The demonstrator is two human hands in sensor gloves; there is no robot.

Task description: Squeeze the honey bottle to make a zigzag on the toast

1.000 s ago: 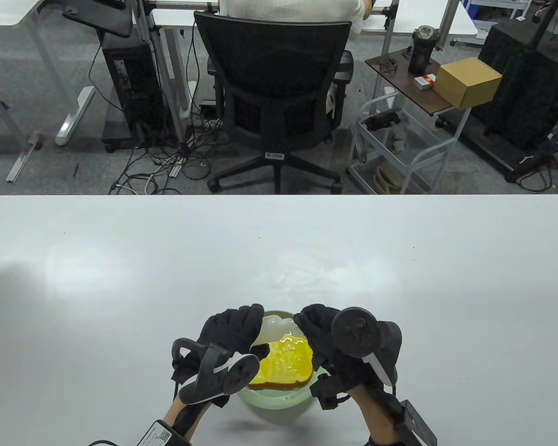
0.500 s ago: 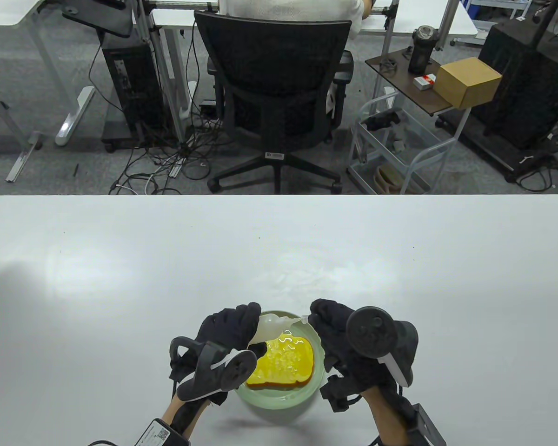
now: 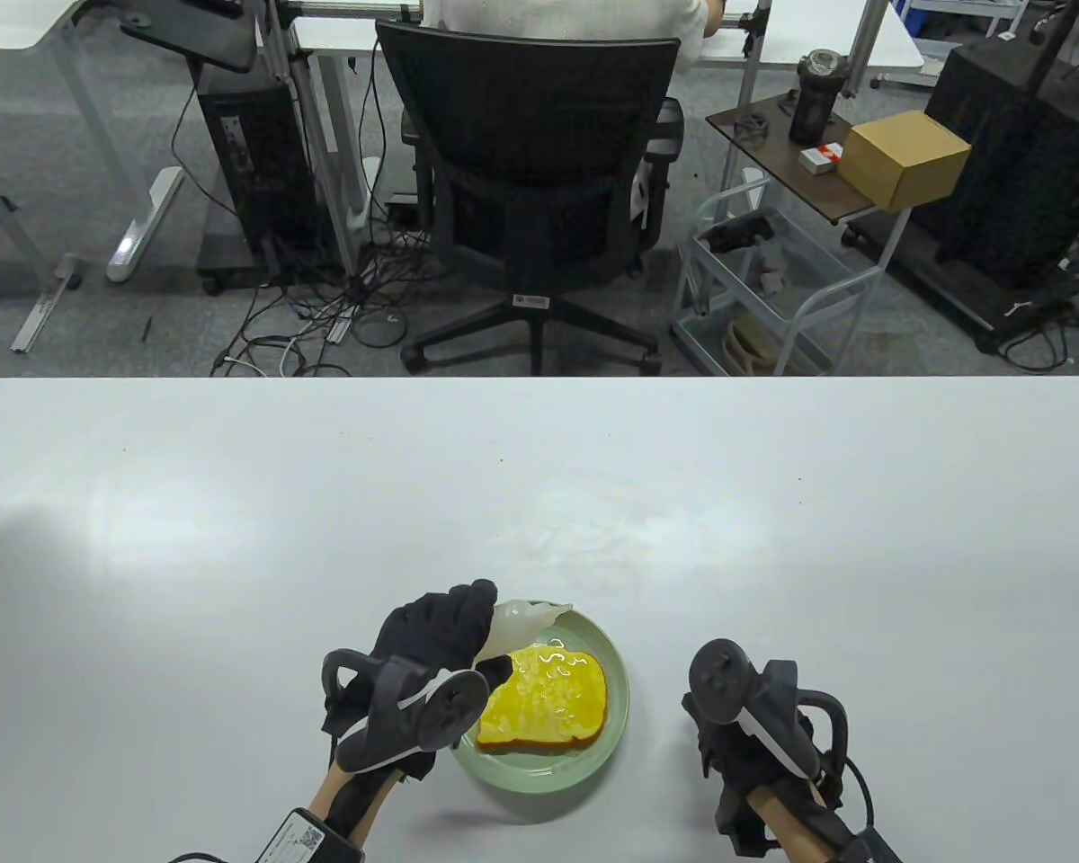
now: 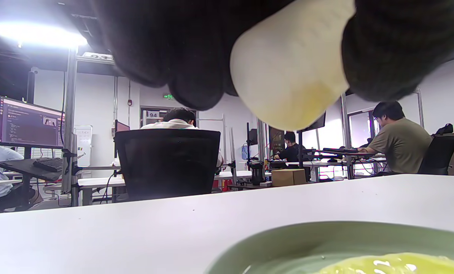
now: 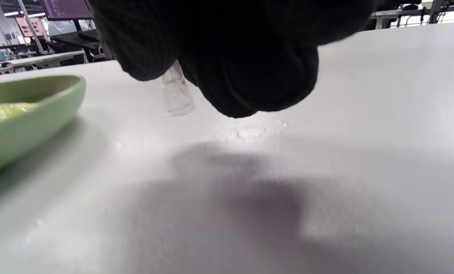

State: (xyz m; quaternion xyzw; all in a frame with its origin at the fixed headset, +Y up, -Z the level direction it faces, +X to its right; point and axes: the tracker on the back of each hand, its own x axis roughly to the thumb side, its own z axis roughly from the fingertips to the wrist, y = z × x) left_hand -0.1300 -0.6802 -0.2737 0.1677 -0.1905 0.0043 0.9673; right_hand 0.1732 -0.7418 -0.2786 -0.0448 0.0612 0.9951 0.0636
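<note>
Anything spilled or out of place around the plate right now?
Yes: shiny wet smears on the table beyond the green plate, also near the right hand, which pinches a small clear cap.

The dark gloved right hand hangs in from the top edge just above the white tabletop, pinching a small clear cap that points down near the surface, while the green plate rim with yellow toast sits at left.
</note>
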